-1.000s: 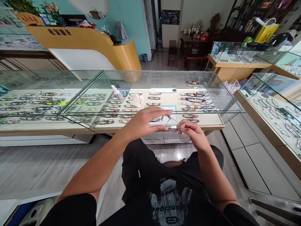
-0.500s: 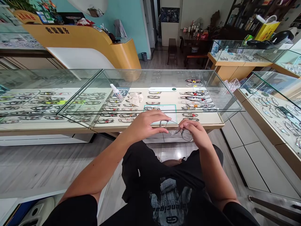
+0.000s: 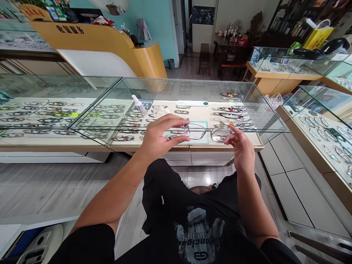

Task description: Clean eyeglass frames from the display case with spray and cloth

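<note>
Above the near display case (image 3: pixel 137 149), I judge a holding step: left hand (image 3: pixel 158 135) clamped on glasses (image 3: pixel 208 130); right hand (image 3: pixel 244 150) at their right end, grip uncertain; next move needs lightness.

from a distance, i am extending my bare left arm (image 3: pixel 110 194) diagonally forward and rightward, my bare left hand (image 3: pixel 156 135) parting its gently bent fingers from the thumb below. my bare right arm (image 3: pixel 255 205) is pointing more directly forward, my bare right hand (image 3: pixel 244 152) bending its fingers leftward.
</note>
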Motion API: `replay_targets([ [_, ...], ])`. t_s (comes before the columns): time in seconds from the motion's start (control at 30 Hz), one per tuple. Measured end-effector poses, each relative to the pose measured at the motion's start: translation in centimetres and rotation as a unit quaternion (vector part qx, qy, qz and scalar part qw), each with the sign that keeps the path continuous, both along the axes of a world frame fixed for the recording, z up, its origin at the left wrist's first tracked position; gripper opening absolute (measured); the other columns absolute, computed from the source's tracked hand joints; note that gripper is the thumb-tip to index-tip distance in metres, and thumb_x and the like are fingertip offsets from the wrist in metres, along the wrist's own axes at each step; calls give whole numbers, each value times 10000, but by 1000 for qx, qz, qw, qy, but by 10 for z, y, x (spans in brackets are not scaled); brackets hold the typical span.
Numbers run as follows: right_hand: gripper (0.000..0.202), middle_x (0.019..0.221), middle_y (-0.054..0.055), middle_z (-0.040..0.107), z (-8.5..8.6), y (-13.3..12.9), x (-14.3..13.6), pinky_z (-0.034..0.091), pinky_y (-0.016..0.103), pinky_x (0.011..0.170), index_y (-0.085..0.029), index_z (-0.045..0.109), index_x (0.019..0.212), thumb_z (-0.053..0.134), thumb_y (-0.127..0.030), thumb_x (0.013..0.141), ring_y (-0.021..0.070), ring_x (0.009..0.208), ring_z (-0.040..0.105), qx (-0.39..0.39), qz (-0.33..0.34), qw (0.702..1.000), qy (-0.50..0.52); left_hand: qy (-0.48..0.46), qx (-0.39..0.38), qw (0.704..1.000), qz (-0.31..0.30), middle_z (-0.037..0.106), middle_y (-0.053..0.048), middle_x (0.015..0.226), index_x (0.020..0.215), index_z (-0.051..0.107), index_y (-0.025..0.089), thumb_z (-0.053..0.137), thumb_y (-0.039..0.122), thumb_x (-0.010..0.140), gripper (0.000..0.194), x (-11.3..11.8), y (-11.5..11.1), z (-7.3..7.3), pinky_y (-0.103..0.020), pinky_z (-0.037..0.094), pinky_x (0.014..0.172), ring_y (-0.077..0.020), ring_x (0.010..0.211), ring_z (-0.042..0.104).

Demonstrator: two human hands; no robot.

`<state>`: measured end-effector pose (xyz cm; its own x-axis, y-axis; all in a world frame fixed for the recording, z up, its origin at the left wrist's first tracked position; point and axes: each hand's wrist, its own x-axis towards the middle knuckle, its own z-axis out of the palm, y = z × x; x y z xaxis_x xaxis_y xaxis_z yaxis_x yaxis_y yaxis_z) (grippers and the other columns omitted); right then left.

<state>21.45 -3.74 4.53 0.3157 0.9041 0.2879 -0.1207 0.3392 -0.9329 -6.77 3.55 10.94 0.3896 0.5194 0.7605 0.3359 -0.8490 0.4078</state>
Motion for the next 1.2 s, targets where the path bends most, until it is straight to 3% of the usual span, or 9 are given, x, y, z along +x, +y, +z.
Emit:
replay_targets([
  [0.13,458,964,76,802,11,-3,-5,549,420,852,-234,796,1260,492,-511,1060,236,858,694,14,63,998,-3,-1,11,1000,-5,807,-60,1056,1193,808,264,871,512,855,424,-1,2,-1,-330,654,869,-192,945,763],
  [0.37,338,983,64,820,22,-7,-6,594,448,856,-275,813,1225,589,-453,1046,239,855,738,62,13,996,-71,-5,43,999,-13,804,-51,1078,1233,796,289,867,451,874,400,-4,2,1,-335,640,888,-190,959,764],
  [0.53,255,911,36,806,52,-2,-7,634,424,807,-295,828,1182,637,-389,1042,224,847,763,107,-20,987,-122,-2,84,996,11,801,-45,1106,1239,783,296,864,479,871,419,-3,5,22,-371,646,909,-214,1009,771],
  [0.67,191,855,18,793,101,11,-4,644,388,763,-290,841,1112,687,-359,1023,204,799,769,176,-59,971,-149,-4,163,986,40,801,-40,1120,1240,770,297,851,522,872,439,1,15,65,-387,651,903,-222,1024,773],
  [0.8,156,838,22,801,164,22,1,618,357,725,-271,861,1072,721,-282,1004,191,774,767,274,-65,948,-145,-35,310,950,1,796,-42,1159,1317,737,290,859,447,890,471,7,20,126,-396,653,933,-208,1052,762],
  [0.97,168,860,3,793,233,20,6,604,341,698,-275,855,1082,708,-226,1015,169,772,760,390,-55,902,-176,-47,401,914,42,770,-29,1213,1340,721,335,828,551,884,516,9,22,195,-376,675,900,-204,1096,739],
  [1.1,164,843,-11,772,270,15,5,586,331,693,-263,843,1054,691,-206,1034,156,786,751,448,-74,868,-201,-30,464,885,5,723,-53,1217,1444,662,304,848,672,803,762,8,22,234,-375,696,805,-231,1084,747],
  [1.2,123,798,-5,743,292,14,7,559,357,660,-246,843,989,725,-227,1020,172,750,742,512,-111,826,-209,-47,441,896,-8,684,-67,1277,1451,655,289,805,653,868,704,13,16,254,-386,685,859,-243,1116,756],
])
